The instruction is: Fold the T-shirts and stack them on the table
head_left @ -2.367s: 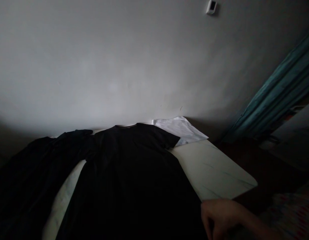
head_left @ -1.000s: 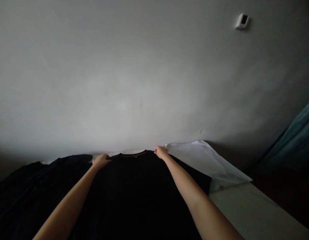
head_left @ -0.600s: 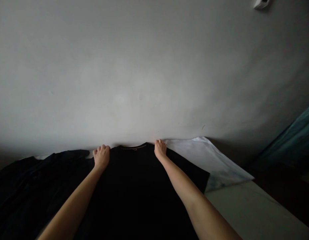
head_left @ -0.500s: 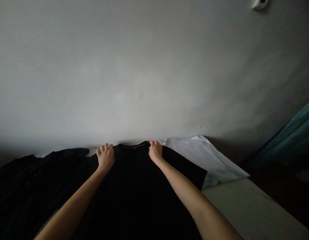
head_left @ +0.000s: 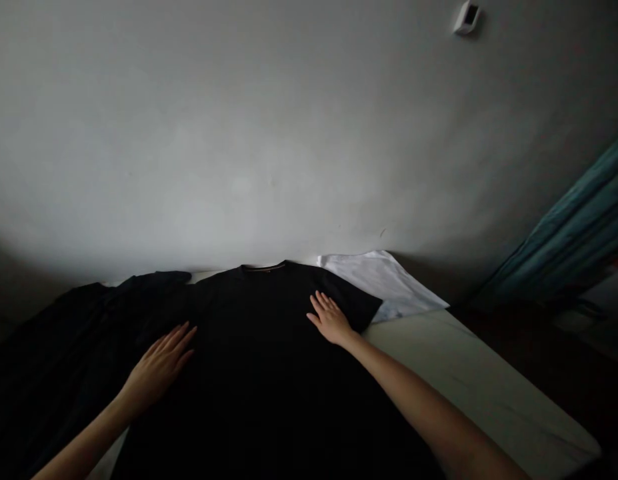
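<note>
A black T-shirt lies spread out, its neckline toward the wall. My left hand is flat with fingers stretched, over the shirt's left part near the sleeve. On the right, my right hand rests open below the right shoulder, fingers a little spread. Neither hand holds anything. Another dark garment lies to the left, beside the shirt. Behind the right sleeve is a white cloth.
The pale table shows at the right, its edge slanting down to the lower right corner. A grey wall rises behind it, with a small white device high up. A teal curtain hangs at far right.
Both hands have let go near the collar and opened. They have moved down the shirt and outward, the left hand farther. The view has tilted down and shifted right.
</note>
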Available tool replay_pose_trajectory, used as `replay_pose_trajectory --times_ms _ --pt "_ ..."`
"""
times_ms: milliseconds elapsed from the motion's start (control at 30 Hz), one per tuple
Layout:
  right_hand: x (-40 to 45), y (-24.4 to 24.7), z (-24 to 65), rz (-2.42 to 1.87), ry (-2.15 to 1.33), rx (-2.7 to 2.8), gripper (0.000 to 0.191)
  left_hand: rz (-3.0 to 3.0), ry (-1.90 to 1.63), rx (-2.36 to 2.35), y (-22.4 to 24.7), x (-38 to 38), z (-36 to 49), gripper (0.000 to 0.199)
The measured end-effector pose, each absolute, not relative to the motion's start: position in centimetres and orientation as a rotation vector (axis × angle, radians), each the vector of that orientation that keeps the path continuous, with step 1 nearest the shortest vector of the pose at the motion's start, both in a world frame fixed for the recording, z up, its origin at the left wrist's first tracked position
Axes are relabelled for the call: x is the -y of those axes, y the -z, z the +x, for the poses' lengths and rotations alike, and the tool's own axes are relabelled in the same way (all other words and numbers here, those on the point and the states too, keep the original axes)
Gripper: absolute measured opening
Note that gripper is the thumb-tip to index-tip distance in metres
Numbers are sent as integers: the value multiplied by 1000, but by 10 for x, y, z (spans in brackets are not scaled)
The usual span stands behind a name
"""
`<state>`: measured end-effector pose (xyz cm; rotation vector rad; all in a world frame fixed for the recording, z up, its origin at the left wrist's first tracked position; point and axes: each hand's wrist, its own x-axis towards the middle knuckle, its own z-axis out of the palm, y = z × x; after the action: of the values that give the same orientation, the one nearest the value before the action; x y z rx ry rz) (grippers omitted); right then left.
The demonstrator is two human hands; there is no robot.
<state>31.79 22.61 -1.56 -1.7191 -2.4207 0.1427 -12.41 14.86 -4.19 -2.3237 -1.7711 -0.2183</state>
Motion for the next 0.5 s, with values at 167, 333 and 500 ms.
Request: replay_pose_trajectory --times_ms 167,333,500 --pt "-191 7 274 -1782 -172 2290 58 -1966 232 2169 -16 -124 -94 47" --pt "-123 25 218 -1435 -307 2435 63 -1570 164 2518 -34 -99 -39 49" --pt "-96 27 214 -1369 -356 2521 67 -1574 163 2504 -14 -88 -38 36"
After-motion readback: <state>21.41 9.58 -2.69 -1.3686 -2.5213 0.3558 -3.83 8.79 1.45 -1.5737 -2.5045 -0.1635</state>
